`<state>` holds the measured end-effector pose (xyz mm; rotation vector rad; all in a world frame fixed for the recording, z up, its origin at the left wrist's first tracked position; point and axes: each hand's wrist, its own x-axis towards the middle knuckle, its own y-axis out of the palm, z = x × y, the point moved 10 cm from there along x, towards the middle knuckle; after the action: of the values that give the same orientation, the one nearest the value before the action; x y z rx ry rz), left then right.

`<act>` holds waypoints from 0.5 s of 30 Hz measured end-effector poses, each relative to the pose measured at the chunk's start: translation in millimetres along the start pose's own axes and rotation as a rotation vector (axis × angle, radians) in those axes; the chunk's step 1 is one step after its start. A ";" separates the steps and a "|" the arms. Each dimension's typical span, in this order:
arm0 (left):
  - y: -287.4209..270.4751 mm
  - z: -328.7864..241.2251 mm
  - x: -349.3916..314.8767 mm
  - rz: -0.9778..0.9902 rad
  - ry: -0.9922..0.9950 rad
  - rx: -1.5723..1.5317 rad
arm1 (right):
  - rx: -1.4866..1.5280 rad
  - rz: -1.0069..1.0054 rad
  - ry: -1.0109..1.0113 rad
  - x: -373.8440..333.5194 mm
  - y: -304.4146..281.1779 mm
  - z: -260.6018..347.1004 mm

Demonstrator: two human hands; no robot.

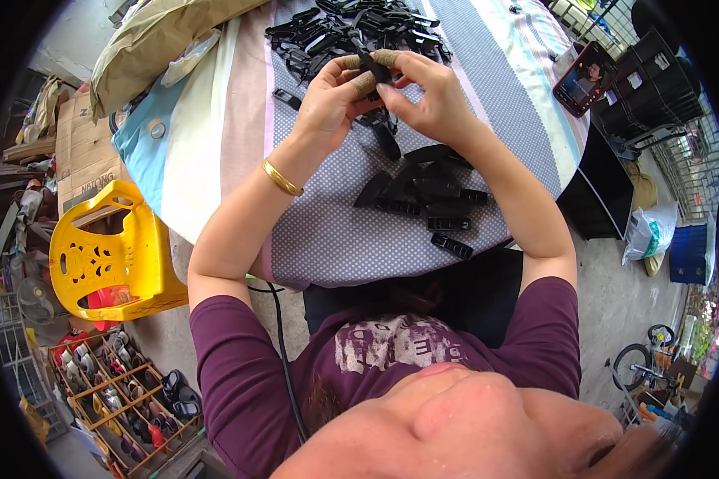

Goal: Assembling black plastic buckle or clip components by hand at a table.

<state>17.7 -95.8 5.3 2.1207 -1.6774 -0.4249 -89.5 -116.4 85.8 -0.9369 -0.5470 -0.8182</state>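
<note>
Both my hands meet over the patterned tablecloth (pixel 319 231), working on a black strap (pixel 373 69) with its end hanging below the fingers. My left hand (pixel 327 102) pinches it from the left, my right hand (pixel 433 94) from the right. Tan wrapping covers several of my fingertips, and the fingers partly hide the strap's fastening. Just beyond them lies a heap of black straps with plastic buckles (pixel 315 36). A smaller group of black buckled straps (pixel 435 188) rests nearer to me, between my forearms. One loose black buckle (pixel 287 99) sits left of my left hand.
A phone (pixel 586 78) stands at the table's right, near black crates (pixel 643 88). Khaki fabric (pixel 136 56) and a tape roll (pixel 157 129) lie at the left. A yellow plastic chair (pixel 148 263) and a shoe rack (pixel 120 399) are on the floor to the left.
</note>
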 end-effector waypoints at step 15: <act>0.0 -21.9 0.3 0.012 0.223 0.125 | 0.005 0.037 0.178 -8.0 -1.6 -11.9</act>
<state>28.1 -93.4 24.4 2.1543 -1.6235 -0.0768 -94.7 -124.3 74.9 -0.8578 -0.3757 -0.8569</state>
